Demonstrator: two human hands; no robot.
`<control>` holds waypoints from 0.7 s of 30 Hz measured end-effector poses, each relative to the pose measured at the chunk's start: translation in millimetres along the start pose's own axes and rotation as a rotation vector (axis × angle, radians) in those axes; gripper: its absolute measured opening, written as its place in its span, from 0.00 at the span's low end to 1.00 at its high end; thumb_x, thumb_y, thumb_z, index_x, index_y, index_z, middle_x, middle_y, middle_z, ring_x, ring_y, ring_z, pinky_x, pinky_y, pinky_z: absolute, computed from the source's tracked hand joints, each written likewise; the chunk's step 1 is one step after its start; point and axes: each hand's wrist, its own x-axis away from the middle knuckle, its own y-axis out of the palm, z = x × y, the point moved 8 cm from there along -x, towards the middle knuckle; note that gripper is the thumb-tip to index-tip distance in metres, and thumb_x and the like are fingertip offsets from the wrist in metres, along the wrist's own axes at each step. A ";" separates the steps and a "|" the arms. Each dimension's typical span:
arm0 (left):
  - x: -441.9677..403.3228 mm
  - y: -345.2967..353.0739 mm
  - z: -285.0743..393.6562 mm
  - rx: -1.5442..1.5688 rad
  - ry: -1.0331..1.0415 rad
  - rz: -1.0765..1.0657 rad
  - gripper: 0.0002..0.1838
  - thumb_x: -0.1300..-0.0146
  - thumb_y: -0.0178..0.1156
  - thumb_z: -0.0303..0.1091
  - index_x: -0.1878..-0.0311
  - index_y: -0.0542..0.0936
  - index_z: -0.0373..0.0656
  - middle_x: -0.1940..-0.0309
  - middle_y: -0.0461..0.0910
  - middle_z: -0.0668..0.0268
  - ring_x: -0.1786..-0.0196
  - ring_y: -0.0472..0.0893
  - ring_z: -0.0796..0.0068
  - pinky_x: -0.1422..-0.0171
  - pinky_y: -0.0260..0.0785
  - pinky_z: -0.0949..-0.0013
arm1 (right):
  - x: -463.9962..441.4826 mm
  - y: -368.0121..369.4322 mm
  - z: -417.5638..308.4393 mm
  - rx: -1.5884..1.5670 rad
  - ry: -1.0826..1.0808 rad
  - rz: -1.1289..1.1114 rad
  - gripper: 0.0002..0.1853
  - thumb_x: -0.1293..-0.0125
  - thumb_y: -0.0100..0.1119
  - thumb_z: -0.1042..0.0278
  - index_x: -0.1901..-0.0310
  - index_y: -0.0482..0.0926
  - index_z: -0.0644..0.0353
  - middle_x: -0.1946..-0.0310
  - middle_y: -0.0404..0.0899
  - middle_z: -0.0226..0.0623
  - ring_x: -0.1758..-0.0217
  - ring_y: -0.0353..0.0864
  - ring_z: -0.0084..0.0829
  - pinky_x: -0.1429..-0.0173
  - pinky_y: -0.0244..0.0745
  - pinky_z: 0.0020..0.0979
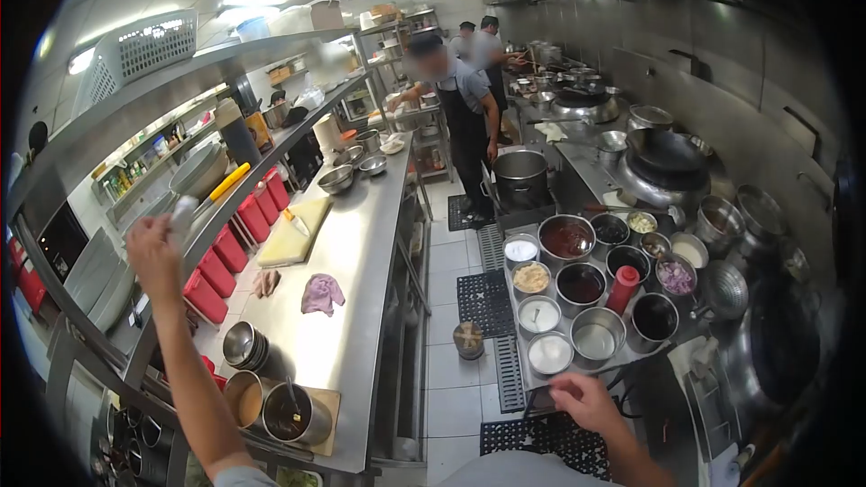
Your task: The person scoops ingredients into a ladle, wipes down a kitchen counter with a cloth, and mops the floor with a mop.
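One white item [183, 213], blurred, is pinched in the left hand [155, 248] near the shelf [271, 155], not yet set down; right hand [586, 401] half-curled, seemingly bare, near a pot [545, 374] already stocked with something white.

The left hand [155, 251] is raised near the shelf [86, 171], its fingertips around a small pale item [184, 213] (too blurred to name). The right hand [585, 399], fingers loosely curled, hangs just beside a container of white contents [551, 375]. Beyond it, a red squeeze bottle [622, 292] stands among other pots. On the left-side counter [352, 370] are a cutting board [281, 251] and a purplish cloth [322, 295]. Farther back, a person in a dark apron [465, 122] stands near a large pot [520, 191].
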 end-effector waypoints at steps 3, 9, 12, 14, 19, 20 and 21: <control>11.6 44.0 -71.7 -0.339 -0.194 -0.173 0.12 0.38 0.57 0.35 0.55 0.84 0.46 0.57 0.79 0.59 0.50 0.78 0.53 0.49 0.70 0.51 | 33.7 6.2 51.0 0.182 0.131 0.009 0.14 0.37 0.65 0.66 0.52 0.82 0.63 0.65 0.86 0.40 0.65 0.85 0.30 0.58 0.79 0.30; 35.7 85.1 -95.3 -0.339 -0.269 -0.604 0.15 0.33 0.53 0.44 0.55 0.81 0.45 0.54 0.82 0.54 0.49 0.81 0.49 0.50 0.71 0.41 | 76.3 27.2 67.6 0.390 0.207 -0.023 0.15 0.37 0.64 0.61 0.52 0.82 0.61 0.62 0.86 0.42 0.60 0.86 0.35 0.53 0.79 0.34; 45.6 121.1 -145.9 -0.255 -0.287 -0.565 0.13 0.33 0.51 0.39 0.54 0.80 0.44 0.50 0.81 0.54 0.47 0.80 0.48 0.47 0.70 0.41 | 86.6 21.5 73.6 0.428 0.247 0.014 0.15 0.36 0.65 0.61 0.52 0.82 0.60 0.62 0.86 0.41 0.60 0.87 0.34 0.54 0.79 0.32; 42.8 127.5 -163.7 -0.257 -0.350 -0.564 0.13 0.34 0.50 0.37 0.52 0.80 0.46 0.48 0.80 0.55 0.45 0.79 0.48 0.45 0.70 0.41 | 97.0 13.2 82.6 0.419 0.298 0.041 0.15 0.37 0.65 0.61 0.52 0.82 0.59 0.63 0.86 0.41 0.61 0.86 0.34 0.55 0.79 0.33; 39.8 98.1 -131.0 -0.438 -0.386 -0.361 0.17 0.34 0.53 0.34 0.42 0.78 0.51 0.40 0.76 0.58 0.38 0.76 0.50 0.38 0.68 0.48 | 127.7 -16.4 136.1 0.409 0.451 0.139 0.15 0.37 0.64 0.61 0.52 0.82 0.60 0.65 0.86 0.40 0.61 0.86 0.34 0.54 0.79 0.34; 33.1 78.7 -109.1 -0.486 -0.351 -0.238 0.18 0.33 0.53 0.34 0.40 0.77 0.52 0.39 0.76 0.58 0.37 0.75 0.50 0.37 0.68 0.50 | 137.2 -18.8 158.7 0.356 0.468 0.183 0.15 0.37 0.64 0.61 0.53 0.83 0.60 0.66 0.86 0.40 0.61 0.86 0.33 0.55 0.79 0.33; 30.3 72.0 -105.1 -0.394 -0.336 -0.128 0.19 0.32 0.54 0.36 0.39 0.77 0.52 0.38 0.75 0.57 0.36 0.74 0.50 0.36 0.67 0.51 | 151.3 -22.6 205.2 0.203 0.504 0.249 0.13 0.36 0.64 0.62 0.54 0.84 0.60 0.67 0.86 0.38 0.63 0.86 0.29 0.58 0.79 0.32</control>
